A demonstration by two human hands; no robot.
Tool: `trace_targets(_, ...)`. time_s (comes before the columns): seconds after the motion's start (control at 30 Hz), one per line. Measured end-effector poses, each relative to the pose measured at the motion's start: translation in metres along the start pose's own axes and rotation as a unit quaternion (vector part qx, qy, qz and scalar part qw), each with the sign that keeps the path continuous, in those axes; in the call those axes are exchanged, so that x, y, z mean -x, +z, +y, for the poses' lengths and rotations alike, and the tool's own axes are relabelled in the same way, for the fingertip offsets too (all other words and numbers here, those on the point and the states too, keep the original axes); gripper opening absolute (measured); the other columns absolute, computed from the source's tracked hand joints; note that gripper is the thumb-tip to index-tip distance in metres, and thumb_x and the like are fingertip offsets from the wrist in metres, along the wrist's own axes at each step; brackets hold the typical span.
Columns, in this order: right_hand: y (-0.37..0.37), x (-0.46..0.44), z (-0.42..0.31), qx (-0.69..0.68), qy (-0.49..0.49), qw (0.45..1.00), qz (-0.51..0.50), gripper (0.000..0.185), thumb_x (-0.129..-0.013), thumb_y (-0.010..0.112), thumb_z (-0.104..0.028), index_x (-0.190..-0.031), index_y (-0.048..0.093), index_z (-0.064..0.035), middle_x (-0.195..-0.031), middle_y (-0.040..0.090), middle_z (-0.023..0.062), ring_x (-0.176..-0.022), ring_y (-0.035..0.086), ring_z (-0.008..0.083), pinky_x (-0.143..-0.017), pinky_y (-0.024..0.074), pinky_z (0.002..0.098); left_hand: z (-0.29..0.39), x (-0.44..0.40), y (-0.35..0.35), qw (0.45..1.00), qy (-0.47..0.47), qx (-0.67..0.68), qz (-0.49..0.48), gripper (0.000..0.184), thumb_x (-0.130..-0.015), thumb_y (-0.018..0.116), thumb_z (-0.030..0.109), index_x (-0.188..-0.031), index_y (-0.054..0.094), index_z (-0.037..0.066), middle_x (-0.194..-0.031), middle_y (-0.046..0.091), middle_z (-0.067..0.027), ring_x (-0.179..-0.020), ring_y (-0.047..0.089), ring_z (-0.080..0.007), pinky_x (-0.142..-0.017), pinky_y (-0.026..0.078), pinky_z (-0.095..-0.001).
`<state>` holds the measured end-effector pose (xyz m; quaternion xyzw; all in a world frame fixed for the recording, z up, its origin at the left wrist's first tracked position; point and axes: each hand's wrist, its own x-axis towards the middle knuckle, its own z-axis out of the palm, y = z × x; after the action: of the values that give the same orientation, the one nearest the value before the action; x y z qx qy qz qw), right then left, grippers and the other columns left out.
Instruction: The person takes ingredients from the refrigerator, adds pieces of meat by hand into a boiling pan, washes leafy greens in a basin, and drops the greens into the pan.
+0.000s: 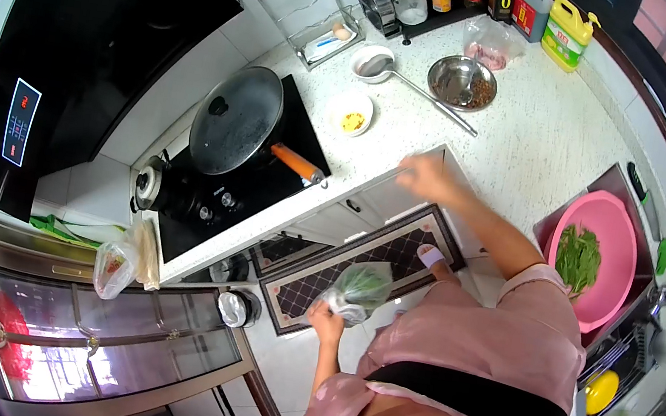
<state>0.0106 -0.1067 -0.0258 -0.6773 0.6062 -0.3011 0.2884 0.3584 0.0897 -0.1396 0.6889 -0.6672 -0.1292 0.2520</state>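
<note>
Head view: I have the left hand (324, 324) low, pinching the neck of a clear bag of greens (364, 288), seen against the floor mat (298, 300). Right hand (430, 179) at the table (544, 119)'s front edge; spread or closed, cannot tell. Table runs wide toward pink basin (619, 251), leaves (578, 257) inside. Steel bowl (439, 78): brown bits.

I note a lidded pan (233, 126) with an orange handle on the black cooktop (258, 204), under the range hood (91, 43). On the counter (526, 125), I record a ladle (431, 98) with its head at a white bowl (362, 59), and a metal bowl (443, 74) nearby. I find a yellow jug (567, 38) by the wall.
</note>
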Motion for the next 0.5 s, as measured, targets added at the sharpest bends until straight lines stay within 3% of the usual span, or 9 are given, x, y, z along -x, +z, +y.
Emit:
trace_targets(0.07, -0.044, -0.051, 0.066, 0.008, -0.017, 0.987, 0.159, 0.032, -0.075, 0.066, -0.024, -0.100, 0.063, -0.0050, -0.099, 0.063, 0.0156, -0.095, 0.059, 0.0306, -0.085, 0.0450, 0.0372, -0.022, 0.010, 0.021, 0.997, 0.007, 0.000, 0.071, 0.004, -0.061, 0.060, 0.004, -0.060, 0.056, 0.004, -0.057, 0.048, -0.0126, -0.062, 0.050, -0.0346, -0.059, 0.038, -0.0433)
trace_targets(0.1, -0.074, -0.074, 0.085, -0.028, 0.035, 0.980, 0.193, 0.031, -0.074, 0.066, -0.023, -0.098, 0.063, -0.0031, -0.103, 0.061, 0.0169, -0.098, 0.057, 0.0310, -0.087, 0.0441, 0.0368, -0.020, 0.012, 0.024, 0.995, -0.064, 0.037, 0.061, 0.004, -0.061, 0.059, 0.003, -0.065, 0.060, 0.004, -0.061, 0.053, -0.0131, -0.062, 0.053, -0.0339, -0.057, 0.040, -0.0412)
trace_targets(0.13, -0.100, -0.095, 0.105, 0.065, 0.041, 0.959, 0.273, 0.039, -0.070, 0.068, -0.018, -0.104, 0.061, -0.0021, -0.100, 0.062, 0.0167, -0.097, 0.057, 0.0311, -0.084, 0.0443, 0.0386, -0.014, 0.013, 0.023, 0.991, -0.088, 0.036, 0.092, 0.011, -0.063, 0.059, 0.003, -0.073, 0.064, 0.004, -0.066, 0.059, -0.0141, -0.063, 0.056, -0.0336, -0.059, 0.043, -0.0406)
trace_targets(0.2, -0.150, -0.136, 0.146, 0.165, 0.030, 0.915, 0.366, 0.050, -0.070, 0.070, -0.025, -0.112, 0.056, -0.0017, -0.118, 0.052, 0.0208, -0.110, 0.048, 0.0348, -0.091, 0.0406, 0.0406, -0.041, 0.025, 0.029, 0.979, -0.196, -0.017, 0.052, 0.016, -0.066, 0.061, 0.007, -0.080, 0.066, 0.003, -0.072, 0.063, -0.0158, -0.064, 0.059, -0.0327, -0.063, 0.045, -0.0401)
trace_targets(0.27, -0.191, -0.165, 0.157, 0.137, 0.198, 0.890, 0.387, 0.073, -0.067, 0.072, -0.033, -0.128, 0.042, -0.0058, -0.137, 0.032, 0.0211, -0.123, 0.034, 0.0403, -0.098, 0.0330, 0.0476, -0.040, 0.030, 0.026, 0.961, -0.268, 0.027, 0.060, 0.018, -0.070, 0.061, 0.013, -0.082, 0.066, 0.002, -0.072, 0.064, -0.0154, -0.062, 0.060, -0.0298, -0.060, 0.045, -0.0398)
trace_targets(0.33, -0.232, -0.188, 0.172, 0.179, 0.241, 0.886, 0.355, 0.095, -0.060, 0.075, -0.044, -0.136, 0.030, -0.0084, -0.146, 0.014, 0.0196, -0.130, 0.022, 0.0423, -0.102, 0.0267, 0.0519, -0.080, 0.050, 0.037, 0.928, -0.368, 0.016, 0.046, 0.023, -0.073, 0.060, 0.019, -0.084, 0.066, 0.000, -0.075, 0.066, -0.0144, -0.064, 0.061, -0.0257, -0.060, 0.045, -0.0390)
trace_targets(0.37, -0.247, -0.200, 0.180, 0.183, 0.243, 0.886, 0.349, 0.095, -0.060, 0.075, -0.044, -0.136, 0.030, -0.0084, -0.146, 0.014, 0.0196, -0.130, 0.022, 0.0423, -0.102, 0.0267, 0.0519, -0.067, 0.050, 0.028, 0.910, -0.411, -0.041, 0.033, 0.027, -0.075, 0.060, 0.023, -0.087, 0.066, 0.000, -0.077, 0.066, -0.0145, -0.066, 0.061, -0.0256, -0.061, 0.045, -0.0388)
trace_targets(0.43, -0.268, -0.222, 0.192, 0.250, 0.301, 0.880, 0.267, 0.109, -0.055, 0.074, -0.057, -0.140, 0.023, -0.0103, -0.147, 0.004, 0.0206, -0.134, 0.013, 0.0402, -0.101, 0.0277, 0.0528, -0.055, 0.051, 0.020, 0.870, -0.478, -0.122, 0.006, 0.032, -0.078, 0.058, 0.029, -0.090, 0.065, 0.000, -0.080, 0.066, -0.0149, -0.068, 0.061, -0.0259, -0.062, 0.046, -0.0389)
trace_targets(0.5, -0.275, -0.237, 0.201, 0.235, 0.310, 0.888, 0.245, 0.106, -0.054, 0.075, -0.053, -0.138, 0.028, -0.0100, -0.147, 0.012, 0.0195, -0.134, 0.015, 0.0396, -0.102, 0.0241, 0.0547, -0.058, 0.049, 0.023, 0.856, -0.497, -0.143, -0.001, 0.034, -0.079, 0.057, 0.030, -0.092, 0.065, 0.000, -0.081, 0.066, -0.0153, -0.070, 0.061, -0.0270, -0.063, 0.046, -0.0395)
